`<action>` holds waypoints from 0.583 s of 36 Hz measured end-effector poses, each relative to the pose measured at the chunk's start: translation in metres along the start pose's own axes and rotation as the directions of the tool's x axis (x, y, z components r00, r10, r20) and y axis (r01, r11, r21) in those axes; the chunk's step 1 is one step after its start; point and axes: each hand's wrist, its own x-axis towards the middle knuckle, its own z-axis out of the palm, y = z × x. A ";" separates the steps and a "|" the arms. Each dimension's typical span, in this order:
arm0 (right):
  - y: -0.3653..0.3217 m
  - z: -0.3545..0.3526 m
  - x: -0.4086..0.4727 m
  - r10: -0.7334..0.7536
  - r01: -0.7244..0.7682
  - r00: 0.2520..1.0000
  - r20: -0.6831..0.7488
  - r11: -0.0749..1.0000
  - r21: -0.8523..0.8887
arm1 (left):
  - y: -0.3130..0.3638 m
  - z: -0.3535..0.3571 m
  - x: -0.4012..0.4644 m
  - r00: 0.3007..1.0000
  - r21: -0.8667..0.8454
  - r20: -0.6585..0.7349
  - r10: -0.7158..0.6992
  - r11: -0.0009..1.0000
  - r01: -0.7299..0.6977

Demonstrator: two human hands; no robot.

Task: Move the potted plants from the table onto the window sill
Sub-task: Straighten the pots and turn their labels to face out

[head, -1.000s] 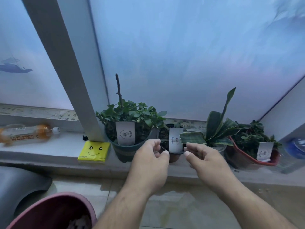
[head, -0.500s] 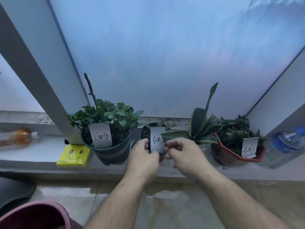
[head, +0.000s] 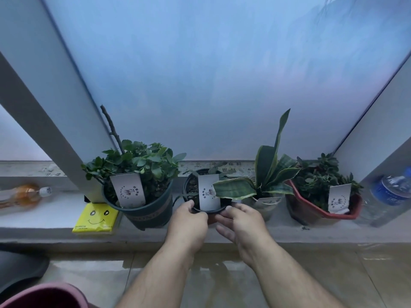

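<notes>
Since the earlier frames both hands have closed in on the small black pot [head: 208,196]: a second ago they hovered just short of it with fingers parted, and now they touch its rim and wall. The pot stands upright on the window sill [head: 55,210] at lower centre of the frame, between the large dark green pot [head: 142,210] to its left and the clear pot [head: 265,205] holding the snake plant [head: 271,172] to its right. The left hand [head: 189,223] wraps the pot's left front side, thumb on the rim. The right hand [head: 242,223] lies at the right front with its fingers curled toward the wall, though how firmly it grips cannot be told. Each grip is thus narrow and set against the pot, which lies directly ahead of both hands, equally near to each, its long axis vertical.

The small pot appears to be thin, smooth plastic with a round rolled rim; a stiff white card label [head: 209,194] stands in its dark soil. One broad, banded leaf of the snake plant overhangs its right edge. Further right sits an angular red pot [head: 315,210] of succulents, then a clear water bottle [head: 387,194]. At far left lie a yellow smiley packet [head: 95,217] and an amber bottle [head: 24,194] on its side.
</notes>
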 end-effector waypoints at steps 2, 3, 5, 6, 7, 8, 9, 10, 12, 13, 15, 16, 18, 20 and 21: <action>0.002 0.003 0.006 0.005 -0.005 0.999 -0.039 1.000 0.000 | -0.003 0.001 0.002 1.000 -0.088 0.008 -0.029 0.996 0.030; 0.003 0.005 0.008 0.009 -0.009 0.998 -0.059 1.000 0.005 | -0.004 0.002 0.004 0.999 -0.136 0.016 -0.051 0.989 0.052; 0.003 0.006 0.011 0.023 -0.022 0.996 -0.088 1.000 0.015 | -0.003 0.002 0.006 0.996 -0.258 0.018 -0.085 0.962 0.087; 0.003 0.008 0.012 0.030 -0.029 0.995 -0.093 0.999 0.019 | -0.003 0.001 0.006 0.995 -0.301 0.024 -0.095 0.949 0.098; 0.002 0.009 0.012 0.033 -0.031 0.995 -0.094 0.999 0.024 | -0.003 0.001 0.006 0.994 -0.334 0.032 -0.109 0.936 0.113; 0.002 0.010 0.012 0.035 -0.033 0.995 -0.090 0.999 0.028 | -0.003 0.000 0.007 0.993 -0.366 0.034 -0.115 0.923 0.120; 0.001 0.011 0.011 0.040 -0.038 0.996 -0.084 0.999 0.026 | -0.002 -0.002 0.006 0.991 -0.380 0.043 -0.124 0.916 0.131; 0.001 0.013 0.012 0.045 -0.044 0.996 -0.078 0.999 0.020 | -0.003 -0.002 0.009 0.991 -0.401 0.043 -0.125 0.907 0.132; 0.001 0.014 0.012 0.045 -0.045 0.996 -0.073 0.999 0.002 | -0.005 -0.004 0.012 0.990 -0.420 0.041 -0.134 0.897 0.139; 0.001 0.014 0.012 0.045 -0.046 0.996 -0.071 0.999 -0.003 | -0.003 -0.005 0.011 0.989 -0.424 0.039 -0.141 0.894 0.144; 0.003 0.015 0.012 0.045 -0.046 0.997 -0.065 0.999 -0.011 | -0.005 -0.007 0.011 0.990 -0.418 0.045 -0.137 0.897 0.143; 0.004 0.016 0.012 0.045 -0.046 0.997 -0.062 0.999 -0.013 | -0.007 -0.007 0.013 0.990 -0.417 0.041 -0.131 0.899 0.137; 0.007 0.017 0.011 0.046 -0.047 0.998 -0.051 0.999 -0.016 | -0.007 -0.010 0.012 0.990 -0.418 0.038 -0.133 0.898 0.137; 0.009 0.018 0.010 0.045 -0.046 0.998 -0.045 0.999 -0.008 | -0.007 -0.011 0.012 0.991 -0.418 0.034 -0.132 0.899 0.134; 0.009 0.019 0.009 0.045 -0.046 0.998 -0.043 0.999 -0.002 | -0.006 -0.012 0.011 0.990 -0.417 0.036 -0.134 0.898 0.137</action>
